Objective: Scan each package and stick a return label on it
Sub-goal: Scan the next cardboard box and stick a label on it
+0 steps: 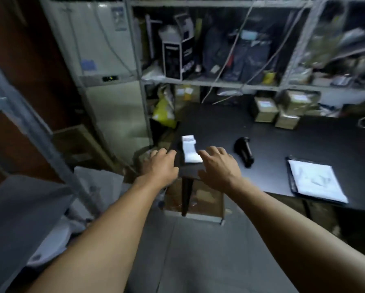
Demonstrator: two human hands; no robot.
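A white strip of labels lies on the near left corner of the black table. My left hand hovers just left of that corner with relaxed fingers, holding nothing. My right hand is spread over the table corner, fingers straight, just right of the labels. A black handheld scanner lies on the table to the right of my right hand. A flat package with a white sheet on top rests near the table's front edge. Small cardboard packages stand at the back.
Metal shelving full of boxes and bags rises behind the table. A yellow bag hangs at its left end. Cardboard boxes sit on the floor under the table corner. A white fridge stands at the left, with grey bags beside my left arm.
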